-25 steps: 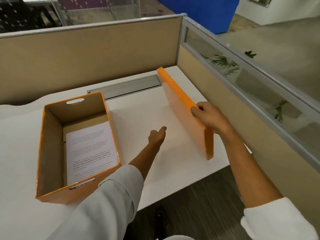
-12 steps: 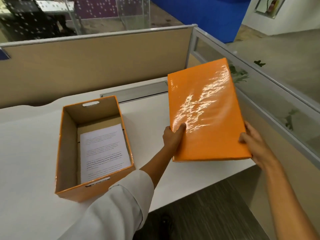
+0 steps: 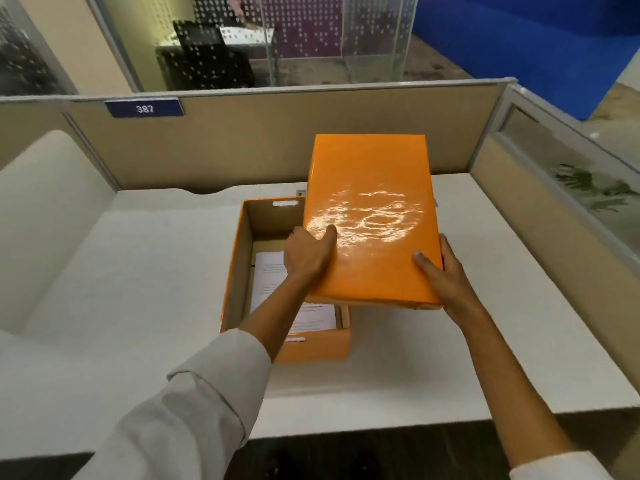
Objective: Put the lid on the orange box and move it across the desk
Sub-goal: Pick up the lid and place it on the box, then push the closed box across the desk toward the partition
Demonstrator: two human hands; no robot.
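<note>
- A blue plate (image 3: 144, 108) numbered 387 sits on the tan partition (image 3: 242, 143) behind a white desk (image 3: 138, 271).
- An open orange box (image 3: 235, 271) stands on the desk near its middle, printed paper (image 3: 268, 268) lying flat on its bottom and a handle slot cut in its far wall.
- The person's left hand (image 3: 306, 254), in a pale sleeve (image 3: 194, 403), reaches over the open box and clamps the left edge of the lid (image 3: 374, 220), thumb pressed on the glossy top, other fingers hidden beneath.
- The orange lid is held in the air, tilted, overlapping the box's right side but not seated on it.
- The right hand (image 3: 446, 275) grips the lid's near right corner, thumb on top, fingers wrapped around the edge.
- A glass-topped side panel (image 3: 554, 188) closes the desk at right.
</note>
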